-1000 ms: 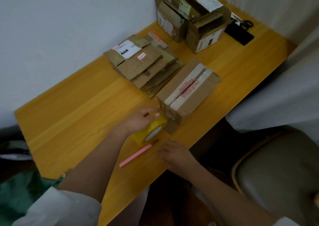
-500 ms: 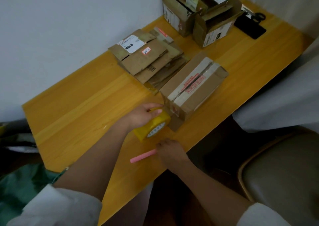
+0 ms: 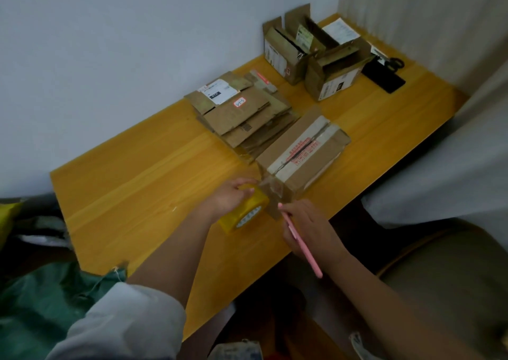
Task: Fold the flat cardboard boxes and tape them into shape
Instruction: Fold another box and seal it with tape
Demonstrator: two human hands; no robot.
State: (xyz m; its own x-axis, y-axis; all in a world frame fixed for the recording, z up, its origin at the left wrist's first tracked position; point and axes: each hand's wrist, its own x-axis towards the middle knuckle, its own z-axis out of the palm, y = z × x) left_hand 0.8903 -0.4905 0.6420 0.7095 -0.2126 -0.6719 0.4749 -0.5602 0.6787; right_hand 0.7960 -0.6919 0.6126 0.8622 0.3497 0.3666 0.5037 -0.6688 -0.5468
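From the head view, the left hand (image 3: 229, 199) grips the yellow tape roll (image 3: 243, 212) against the near end of the folded box (image 3: 302, 153) on the table (image 3: 137, 194), while the right hand (image 3: 308, 225) is closed on a pink cutter (image 3: 301, 243) — its tip at the tape. If the roll slackens, the cut may tear crooked, or nick the cardboard.

We see soft, dim, even light with faint shadows and no glare. The wooden table (image 3: 137, 194) bows with wide-angle distortion; the lower corners fall dark, and fine detail looks smeared.
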